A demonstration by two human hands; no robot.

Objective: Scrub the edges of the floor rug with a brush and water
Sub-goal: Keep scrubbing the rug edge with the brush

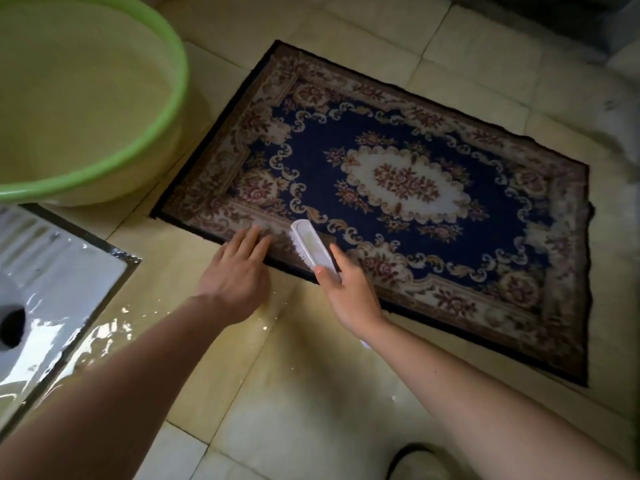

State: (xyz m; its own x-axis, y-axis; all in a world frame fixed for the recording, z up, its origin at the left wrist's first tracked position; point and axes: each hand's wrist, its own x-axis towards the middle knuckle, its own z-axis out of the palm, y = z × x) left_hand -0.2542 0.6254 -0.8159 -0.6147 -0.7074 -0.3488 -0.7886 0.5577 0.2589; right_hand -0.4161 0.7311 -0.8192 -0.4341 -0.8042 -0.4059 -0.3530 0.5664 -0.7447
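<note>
The rug (398,181) lies flat on the wet floor (277,393), one corner just beside the green tub (180,81); the left hand (239,268) is spread flat, pressing the rug's near edge; the right hand (349,296) grips the white brush (313,244) by its back end; the rug looks soft and floppy, so it may bunch up; the brush looks light, hard, maybe slippery.

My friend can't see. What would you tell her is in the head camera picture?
A right hand holds a white brush on the near edge of a blue flowered rug, and the left hand presses flat on that edge beside it. The rug lies on a wet tiled floor, with a green basin at the left.
</note>
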